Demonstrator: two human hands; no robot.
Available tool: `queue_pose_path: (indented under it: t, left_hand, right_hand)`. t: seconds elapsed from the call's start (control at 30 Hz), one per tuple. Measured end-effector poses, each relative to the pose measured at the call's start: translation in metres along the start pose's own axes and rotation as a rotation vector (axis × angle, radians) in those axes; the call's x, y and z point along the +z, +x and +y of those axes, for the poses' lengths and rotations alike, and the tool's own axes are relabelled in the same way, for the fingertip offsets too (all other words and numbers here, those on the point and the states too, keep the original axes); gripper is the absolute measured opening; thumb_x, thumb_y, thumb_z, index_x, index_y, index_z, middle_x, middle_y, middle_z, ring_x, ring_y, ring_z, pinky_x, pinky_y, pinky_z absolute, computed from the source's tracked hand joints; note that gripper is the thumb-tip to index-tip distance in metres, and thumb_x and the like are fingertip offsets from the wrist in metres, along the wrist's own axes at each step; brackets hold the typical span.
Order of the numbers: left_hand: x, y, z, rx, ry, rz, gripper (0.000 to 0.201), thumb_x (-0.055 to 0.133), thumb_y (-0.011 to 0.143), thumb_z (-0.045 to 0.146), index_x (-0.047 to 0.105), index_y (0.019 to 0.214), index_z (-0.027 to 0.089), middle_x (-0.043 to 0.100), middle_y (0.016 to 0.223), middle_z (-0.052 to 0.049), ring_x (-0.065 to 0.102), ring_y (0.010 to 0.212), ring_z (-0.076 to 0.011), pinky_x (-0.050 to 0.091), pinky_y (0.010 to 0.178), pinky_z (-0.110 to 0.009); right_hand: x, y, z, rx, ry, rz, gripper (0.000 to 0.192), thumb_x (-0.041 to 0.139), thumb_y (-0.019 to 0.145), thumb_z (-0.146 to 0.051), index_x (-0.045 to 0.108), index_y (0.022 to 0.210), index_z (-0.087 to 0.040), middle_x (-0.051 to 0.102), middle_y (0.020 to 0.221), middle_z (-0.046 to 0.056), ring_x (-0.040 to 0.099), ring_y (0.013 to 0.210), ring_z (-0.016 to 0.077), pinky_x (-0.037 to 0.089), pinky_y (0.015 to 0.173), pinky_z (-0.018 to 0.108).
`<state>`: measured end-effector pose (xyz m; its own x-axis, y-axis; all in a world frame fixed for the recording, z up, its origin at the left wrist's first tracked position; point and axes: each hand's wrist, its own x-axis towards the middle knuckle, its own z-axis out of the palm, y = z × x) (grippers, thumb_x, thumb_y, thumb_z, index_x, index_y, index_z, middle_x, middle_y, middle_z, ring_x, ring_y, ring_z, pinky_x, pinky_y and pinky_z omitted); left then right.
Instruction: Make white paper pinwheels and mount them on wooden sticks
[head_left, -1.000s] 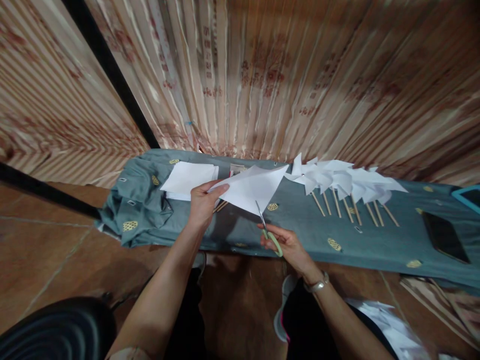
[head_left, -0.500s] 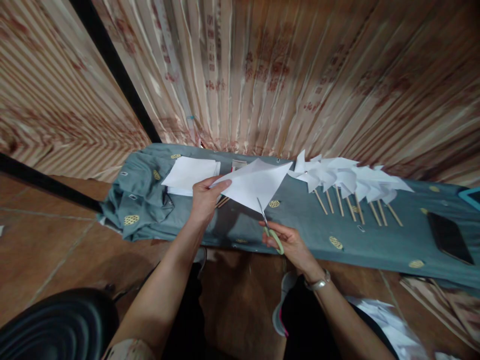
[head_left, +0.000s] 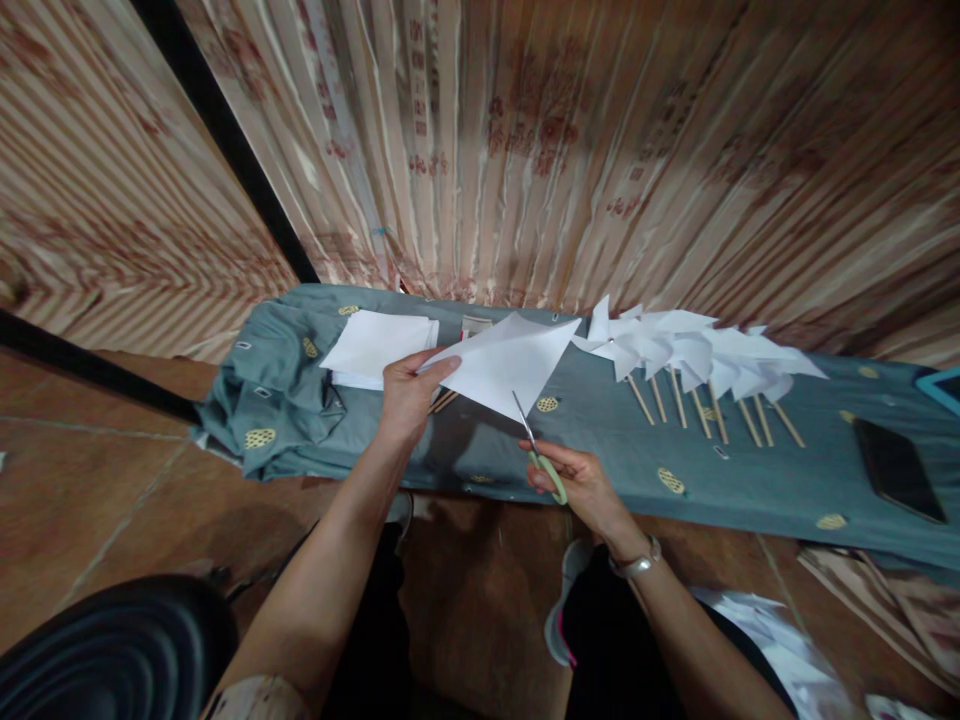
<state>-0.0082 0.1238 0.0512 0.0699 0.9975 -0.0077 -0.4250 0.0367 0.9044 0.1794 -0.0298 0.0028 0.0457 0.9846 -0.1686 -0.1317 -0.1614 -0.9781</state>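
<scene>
Between thumb and fingers, my left hand [head_left: 409,395] pinches the left end of a white sheet of paper [head_left: 504,362], holding it above the cloth-covered surface. My right hand [head_left: 581,480] grips scissors [head_left: 551,474] with light green handles; their blades meet the paper's near corner. Behind my left hand lies a stack of white paper [head_left: 379,345]. A few thin wooden sticks [head_left: 444,401] show partly under the held sheet, and a small box [head_left: 475,326] peeks out behind it.
Several white paper pinwheels [head_left: 697,350] on wooden sticks lie overlapping to the right. Beyond them are a dark phone [head_left: 898,470] and a blue-edged object [head_left: 941,388]. A patterned curtain [head_left: 510,150] hangs behind. A black round stool [head_left: 112,650] stands lower left; white paper pieces [head_left: 780,640] lie lower right.
Almost nothing differs. The whole view has shifted very slightly; both hands keep their hold, and the scissors stay at the paper's near corner.
</scene>
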Motion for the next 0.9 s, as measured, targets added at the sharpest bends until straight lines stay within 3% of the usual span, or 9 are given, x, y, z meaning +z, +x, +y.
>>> queue_pose_path:
  t: [0.27,0.57,0.9]
  left_hand:
    - [0.002,-0.002,-0.002,-0.032,0.015,0.002,0.038,0.092,0.042,0.032,0.078,0.073,0.015,0.073,0.072,-0.003,0.064,0.065,-0.0157,0.052,0.072,-0.030]
    - [0.008,-0.007,-0.007,-0.058,0.030,-0.052,0.034,0.089,0.047,0.030,0.079,0.076,0.016,0.073,0.069,-0.002,0.063,0.063,-0.0148,0.052,0.069,-0.029]
    - [0.010,-0.008,-0.005,-0.067,0.015,-0.028,0.032,0.090,0.044,0.030,0.078,0.071,0.015,0.073,0.069,-0.002,0.062,0.061,-0.0143,0.050,0.066,-0.028]
  right_hand:
    - [0.001,-0.002,-0.006,0.009,0.007,-0.005,0.048,0.084,0.067,-0.040,0.074,0.110,-0.023,0.069,0.075,0.001,0.058,0.068,0.0119,0.050,0.063,0.026]
    - [0.001,0.000,-0.003,-0.023,0.045,0.040,0.051,0.086,0.064,-0.043,0.074,0.109,-0.022,0.066,0.074,0.001,0.054,0.064,0.0108,0.046,0.059,0.025]
    - [0.000,0.000,-0.006,-0.034,0.026,0.023,0.049,0.084,0.067,-0.043,0.073,0.110,-0.022,0.065,0.070,-0.001,0.053,0.062,0.0106,0.046,0.060,0.026]
